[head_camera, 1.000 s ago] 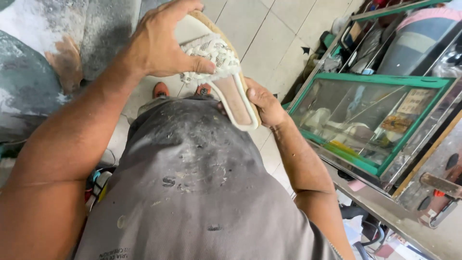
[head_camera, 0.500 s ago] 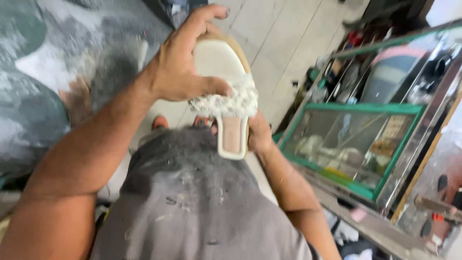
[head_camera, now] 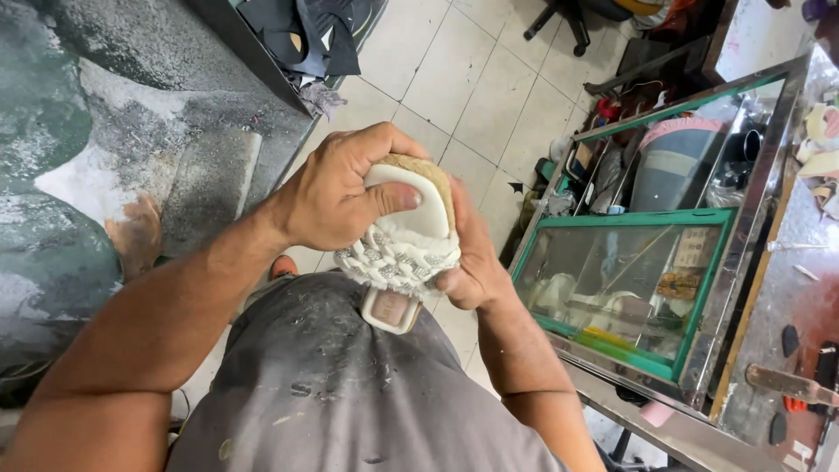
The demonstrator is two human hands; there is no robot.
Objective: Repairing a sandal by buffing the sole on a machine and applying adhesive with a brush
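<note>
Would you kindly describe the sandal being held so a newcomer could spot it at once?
Look above the grey shirt, in the middle of the view. There the left hand and right hand grip a white sandal. Its woven white strap and tan sole edge set it apart from everything nearby.

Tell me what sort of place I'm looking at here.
Probably a small shoe-repair or shoemaking workshop. Both hands, left hand and right hand, grip a white sandal; a green-framed glass cabinet holds supplies, and the worktop is stained and worn.
</note>
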